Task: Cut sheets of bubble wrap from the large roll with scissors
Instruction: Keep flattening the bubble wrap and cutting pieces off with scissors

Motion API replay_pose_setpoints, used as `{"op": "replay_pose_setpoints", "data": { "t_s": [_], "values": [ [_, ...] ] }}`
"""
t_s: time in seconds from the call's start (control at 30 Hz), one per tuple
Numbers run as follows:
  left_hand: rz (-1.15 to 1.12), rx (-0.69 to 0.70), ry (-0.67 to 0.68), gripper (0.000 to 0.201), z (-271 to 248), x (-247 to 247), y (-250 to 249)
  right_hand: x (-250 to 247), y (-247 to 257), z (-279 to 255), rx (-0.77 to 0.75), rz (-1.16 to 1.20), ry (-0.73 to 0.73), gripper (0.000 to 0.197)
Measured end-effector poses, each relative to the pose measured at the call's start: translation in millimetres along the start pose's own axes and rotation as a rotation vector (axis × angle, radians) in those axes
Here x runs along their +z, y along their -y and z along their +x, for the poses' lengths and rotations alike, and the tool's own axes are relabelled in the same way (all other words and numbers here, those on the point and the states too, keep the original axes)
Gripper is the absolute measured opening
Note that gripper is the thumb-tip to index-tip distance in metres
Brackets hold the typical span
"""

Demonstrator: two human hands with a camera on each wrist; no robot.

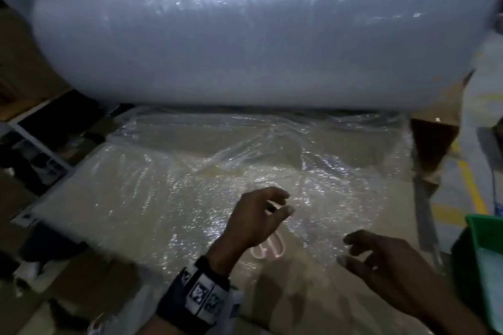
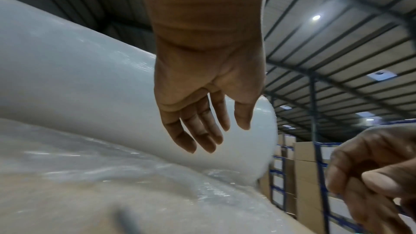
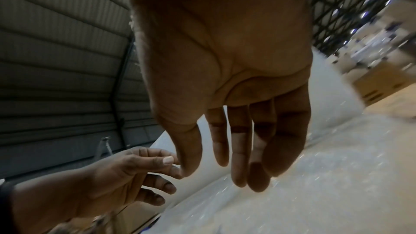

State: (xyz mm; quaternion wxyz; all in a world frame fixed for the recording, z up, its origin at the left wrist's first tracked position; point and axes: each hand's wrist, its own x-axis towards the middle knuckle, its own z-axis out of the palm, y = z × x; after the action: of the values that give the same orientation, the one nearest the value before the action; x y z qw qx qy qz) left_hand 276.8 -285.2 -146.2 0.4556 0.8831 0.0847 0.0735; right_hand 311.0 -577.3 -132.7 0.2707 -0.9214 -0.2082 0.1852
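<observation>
The large bubble wrap roll [image 1: 258, 35] lies across the far side of the table. Its loose sheet [image 1: 190, 185] spreads toward me over the brown tabletop, wrinkled in the middle. Pink-handled scissors [image 1: 269, 249] lie flat near the front, right below my left hand; their blades are hidden. My left hand [image 1: 285, 202] hovers over the sheet with its fingers loosely bent and nothing in it. My right hand [image 1: 345, 250] hovers to the right, fingers relaxed and empty. The wrist views show both palms, left hand [image 2: 223, 134] and right hand [image 3: 216, 175], empty above the sheet.
A green bin [image 1: 483, 250] stands at the table's right front corner. Yellow floor lines [image 1: 471, 185] run along the right. Dark clutter and a white shelf frame [image 1: 40, 144] sit to the left. Stacked cardboard boxes [image 2: 308, 175] on blue racks stand behind the roll.
</observation>
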Motion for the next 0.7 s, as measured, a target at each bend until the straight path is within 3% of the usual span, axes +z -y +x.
{"op": "replay_pose_setpoints", "data": {
  "t_s": [0.13,0.27,0.4,0.5,0.6,0.7],
  "values": [
    [0.101,-0.107,-0.156,0.022,-59,-98,102,88,80,25,-0.129,-0.006,0.107,0.036],
    [0.266,-0.161,-0.219,0.038,-103,-190,201,165,160,48,-0.212,-0.039,0.139,0.044],
    [0.413,-0.186,-0.254,0.060,-116,-263,272,215,229,82,-0.268,-0.108,0.147,0.083],
    [0.567,-0.181,-0.177,0.080,-105,-293,314,231,265,108,-0.261,-0.165,0.144,0.057],
    [0.644,-0.239,-0.020,0.106,-93,-308,337,239,284,133,-0.242,-0.173,0.134,0.051],
    [0.617,-0.225,-0.003,0.094,-76,-319,343,235,302,167,-0.253,-0.186,0.083,0.044]
  ]
}}
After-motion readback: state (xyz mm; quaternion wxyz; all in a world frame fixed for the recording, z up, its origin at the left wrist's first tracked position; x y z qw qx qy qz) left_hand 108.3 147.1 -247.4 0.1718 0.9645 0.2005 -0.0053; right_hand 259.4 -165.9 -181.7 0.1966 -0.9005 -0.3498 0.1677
